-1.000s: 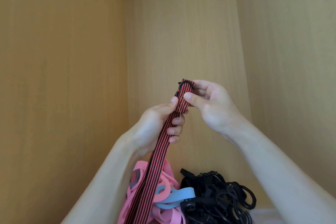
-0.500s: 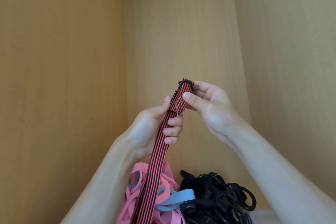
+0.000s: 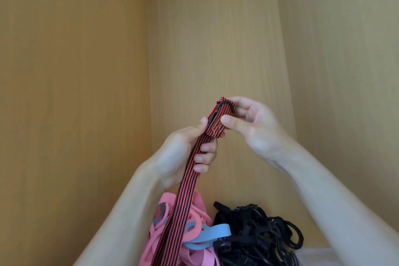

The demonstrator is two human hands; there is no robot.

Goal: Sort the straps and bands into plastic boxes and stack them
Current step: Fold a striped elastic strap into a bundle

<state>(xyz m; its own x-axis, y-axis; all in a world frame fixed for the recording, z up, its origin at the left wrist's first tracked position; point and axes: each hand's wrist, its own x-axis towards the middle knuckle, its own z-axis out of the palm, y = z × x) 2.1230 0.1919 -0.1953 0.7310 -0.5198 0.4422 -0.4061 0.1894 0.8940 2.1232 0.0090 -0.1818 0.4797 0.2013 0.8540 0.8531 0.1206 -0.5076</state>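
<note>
I hold a red strap with black stripes (image 3: 183, 196) up in front of me. My left hand (image 3: 185, 153) grips it just below its folded, stitched end, fingers curled round the band. My right hand (image 3: 248, 123) pinches that folded end, where a black metal hook (image 3: 225, 106) sits, between thumb and fingers. The rest of the strap hangs down to the bottom edge. Below lie a heap of pink bands (image 3: 200, 252) with a light blue band (image 3: 213, 233) among them, and to their right a tangle of black straps (image 3: 259, 237).
Wooden panels (image 3: 86, 71) close in the space on the left, back and right, meeting in a corner behind my hands. A pale surface (image 3: 319, 257) shows at the bottom right beside the black tangle.
Both hands have kept their hold on the striped strap. My left thumb has slid a little along the folded end; the strap's top has barely shifted.
</note>
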